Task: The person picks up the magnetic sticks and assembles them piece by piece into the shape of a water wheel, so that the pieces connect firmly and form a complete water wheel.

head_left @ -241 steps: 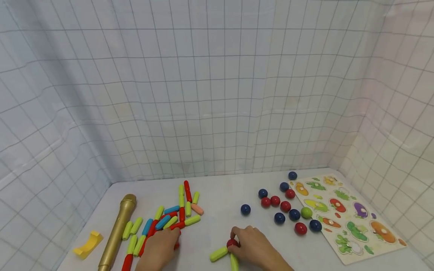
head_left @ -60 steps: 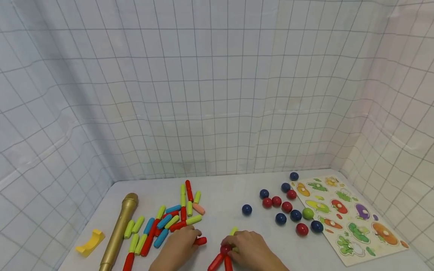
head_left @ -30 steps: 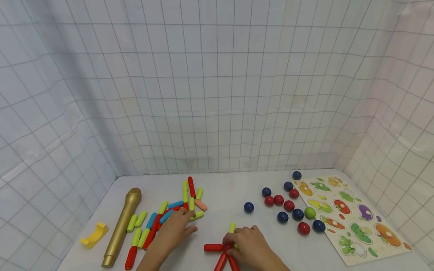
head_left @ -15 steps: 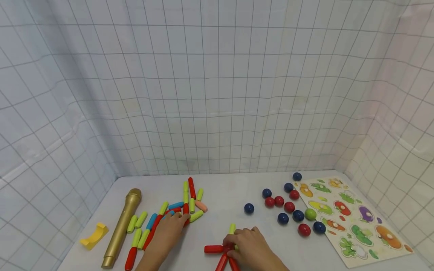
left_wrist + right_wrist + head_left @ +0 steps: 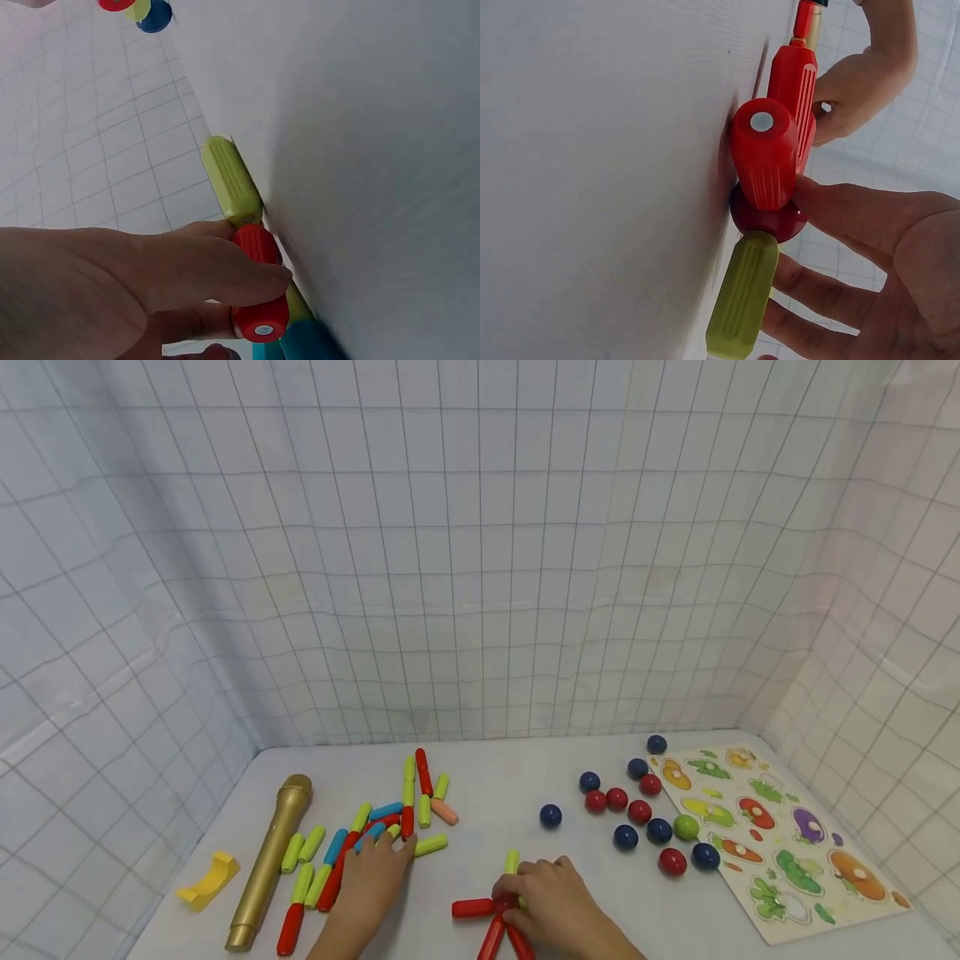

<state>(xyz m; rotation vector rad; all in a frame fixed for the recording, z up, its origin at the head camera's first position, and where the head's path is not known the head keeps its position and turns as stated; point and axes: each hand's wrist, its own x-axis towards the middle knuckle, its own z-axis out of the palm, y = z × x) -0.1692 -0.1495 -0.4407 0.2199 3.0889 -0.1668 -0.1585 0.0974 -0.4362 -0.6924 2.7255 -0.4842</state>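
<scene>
My left hand (image 5: pixel 372 881) is at the near edge of the stick pile. In the left wrist view its thumb and fingers pinch a red magnetic stick (image 5: pixel 259 244), whose far end meets a yellow-green stick (image 5: pixel 231 180). My right hand (image 5: pixel 553 902) holds a dark red ball (image 5: pixel 769 217) low at the table, the thumb at its side and the fingers behind. Red sticks (image 5: pixel 472 908) and yellow-green sticks (image 5: pixel 512 862) radiate from that ball. In the right wrist view one red stick (image 5: pixel 763 150) points toward the camera and a yellow-green stick (image 5: pixel 742 296) points down.
Left of the pile lie a gold microphone-shaped tube (image 5: pixel 272 860) and a yellow curved piece (image 5: pixel 208 881). On the right are several blue balls (image 5: pixel 551 816), red balls (image 5: pixel 672 862), a green ball (image 5: pixel 686 827) and a vegetable puzzle board (image 5: pixel 757 893). Gridded curtains (image 5: pixel 480 568) enclose the table.
Red sticks have joined the ball in my right hand, the latest placed at its left by my left hand. My left hand then moved back to the pile and took another red stick.
</scene>
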